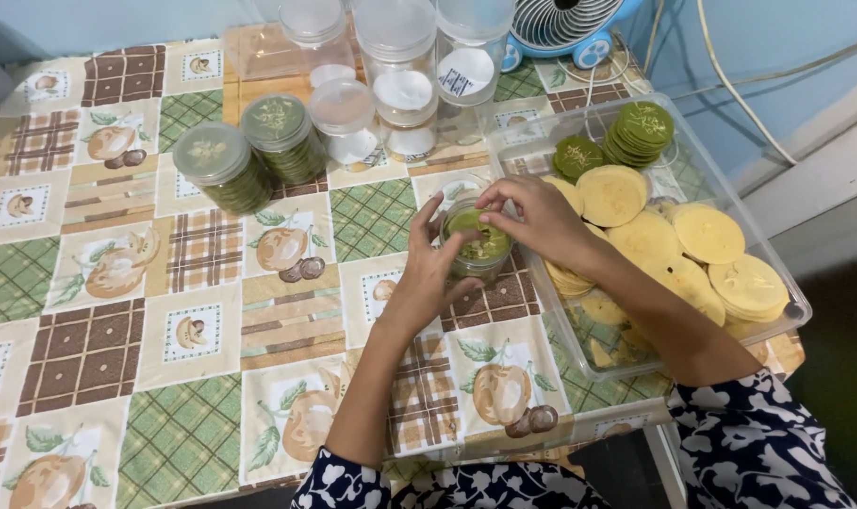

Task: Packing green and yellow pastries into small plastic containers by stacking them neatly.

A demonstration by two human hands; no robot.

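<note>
Both forearms reach forward; left hand (427,269) cups jar (478,247).

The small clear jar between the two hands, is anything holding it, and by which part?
Yes: the left hand holds the jar by its side wall; the right hand has fingertips at its open top.

My left hand (427,273) is cupping a small clear jar (476,247) of green wafers on the checked surface (89,349), while my right hand (532,217) is pressing down on top of it. Just right of the jar, a clear tray (787,311) is holding yellow discs (707,234) and green discs (641,132). Behind the jar, two filled lidded jars (249,155) and empty containers (391,85) are standing.
</note>
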